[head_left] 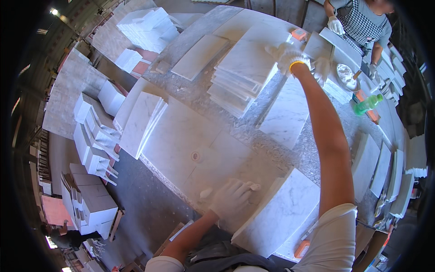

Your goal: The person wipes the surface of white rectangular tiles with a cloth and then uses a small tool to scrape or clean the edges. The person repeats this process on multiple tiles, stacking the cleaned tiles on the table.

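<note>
A marble tile (pixel 251 56) is reached for on the stack.
The right hand (pixel 290 55) is spread on it; the left hand (pixel 232 196), flat on the desk (pixel 181 131), should be kept braced.

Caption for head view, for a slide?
Gloved right hand reaches to stacked marble tiles; gloved left hand rests on the worktable.

You're in a stone workshop, open shed type. Marble slabs (pixel 247 75) sit stacked on a speckled stone bench (pixel 195 90), more tiles (pixel 93 136) piled along the floor and a further stack (pixel 147 27) at the back. Metal roofing and a lamp (pixel 54 12) overhead. A gloved co-worker (pixel 362 20) stands across the bench.
</note>
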Demonstrator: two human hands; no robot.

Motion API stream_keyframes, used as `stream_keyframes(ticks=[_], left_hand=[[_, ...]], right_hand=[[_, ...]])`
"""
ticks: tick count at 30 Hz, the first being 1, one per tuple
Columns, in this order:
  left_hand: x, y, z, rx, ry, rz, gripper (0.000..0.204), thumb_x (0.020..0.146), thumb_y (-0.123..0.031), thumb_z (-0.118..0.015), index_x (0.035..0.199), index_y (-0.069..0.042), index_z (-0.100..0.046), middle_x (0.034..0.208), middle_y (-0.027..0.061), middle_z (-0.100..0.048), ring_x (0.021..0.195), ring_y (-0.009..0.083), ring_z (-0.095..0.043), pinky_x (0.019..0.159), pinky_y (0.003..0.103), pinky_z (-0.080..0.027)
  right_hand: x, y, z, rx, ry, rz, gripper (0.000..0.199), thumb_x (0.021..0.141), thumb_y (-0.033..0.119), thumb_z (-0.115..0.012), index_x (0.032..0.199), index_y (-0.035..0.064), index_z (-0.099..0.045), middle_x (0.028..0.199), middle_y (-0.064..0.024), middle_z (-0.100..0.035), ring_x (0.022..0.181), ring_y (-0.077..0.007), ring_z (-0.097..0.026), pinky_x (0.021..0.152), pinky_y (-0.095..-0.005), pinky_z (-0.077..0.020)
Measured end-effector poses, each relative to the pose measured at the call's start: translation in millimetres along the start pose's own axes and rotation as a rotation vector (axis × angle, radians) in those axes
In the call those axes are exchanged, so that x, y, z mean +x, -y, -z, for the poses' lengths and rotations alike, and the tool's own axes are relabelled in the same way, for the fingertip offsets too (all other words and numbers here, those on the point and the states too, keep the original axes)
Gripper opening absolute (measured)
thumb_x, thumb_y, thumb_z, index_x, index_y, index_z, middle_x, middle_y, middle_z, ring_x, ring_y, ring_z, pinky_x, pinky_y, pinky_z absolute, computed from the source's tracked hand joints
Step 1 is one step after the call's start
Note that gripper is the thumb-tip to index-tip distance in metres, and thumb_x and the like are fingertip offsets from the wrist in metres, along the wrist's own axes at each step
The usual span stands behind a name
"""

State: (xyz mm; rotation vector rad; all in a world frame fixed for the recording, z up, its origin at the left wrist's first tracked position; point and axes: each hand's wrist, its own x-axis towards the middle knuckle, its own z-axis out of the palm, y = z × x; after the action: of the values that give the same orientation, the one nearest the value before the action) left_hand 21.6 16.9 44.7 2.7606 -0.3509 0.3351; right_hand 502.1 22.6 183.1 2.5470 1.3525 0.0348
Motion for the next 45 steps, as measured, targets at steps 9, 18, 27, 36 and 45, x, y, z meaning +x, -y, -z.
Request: stream_keyframes(ticks=[9,18,27,36,45], left_hand=[[0,-2,-2,-0.005,0.009,0.039,0.035,0.074,-0.022,-0.07,0.107,-0.01,-0.069,0.121,0.0041,-0.065,0.1,0.0249,-0.063,0.083,0.039,-0.052],[-7,0,-19,0.027,-0.093,0.002,0.028,0.072,-0.022,-0.071,0.098,-0.013,-0.069,0.12,0.0015,-0.066,0.1,0.0219,-0.065,0.078,0.037,-0.052],[-14,-7,-16,0.023,-0.141,-0.016,0.023,0.075,-0.02,-0.072,0.096,-0.014,-0.069,0.124,0.0022,-0.067,0.102,0.0242,-0.065,0.083,0.039,-0.053],[-41,-8,-9,0.03,-0.119,-0.053,0.033,0.091,-0.024,-0.068,0.123,-0.014,-0.07,0.132,0.0093,-0.064,0.122,0.0337,-0.059,0.106,0.046,-0.047],[-73,-3,-32,0.12,-0.216,0.006,0.041,0.098,-0.034,-0.062,0.132,-0.011,-0.063,0.14,0.0121,-0.059,0.137,0.0339,-0.051,0.111,0.049,-0.044]], right_hand=[[-115,43,-51,0.444,-0.223,0.014,0.045,0.104,0.036,-0.057,0.143,0.0148,-0.059,0.137,-0.0154,-0.062,0.122,-0.0336,-0.064,0.094,-0.0436,-0.0558],[-322,124,-57,0.655,-0.181,-0.147,0.072,0.101,0.065,-0.052,0.143,0.0066,-0.06,0.148,-0.0212,-0.059,0.137,-0.0465,-0.055,0.117,-0.0512,-0.0435],[-409,184,-96,0.373,-0.272,-0.229,0.08,0.097,0.068,-0.051,0.149,0.0062,-0.052,0.162,-0.0173,-0.044,0.153,-0.0439,-0.034,0.125,-0.0644,-0.0207],[-481,291,-67,0.405,-0.312,-0.203,0.073,0.094,0.06,-0.06,0.143,0.0064,-0.058,0.149,-0.0214,-0.053,0.148,-0.0455,-0.039,0.124,-0.0627,-0.0243],[-564,437,-21,0.552,-0.385,-0.236,0.057,0.097,0.049,-0.064,0.135,0.0065,-0.066,0.141,-0.0204,-0.06,0.14,-0.0446,-0.05,0.12,-0.0543,-0.0366]])
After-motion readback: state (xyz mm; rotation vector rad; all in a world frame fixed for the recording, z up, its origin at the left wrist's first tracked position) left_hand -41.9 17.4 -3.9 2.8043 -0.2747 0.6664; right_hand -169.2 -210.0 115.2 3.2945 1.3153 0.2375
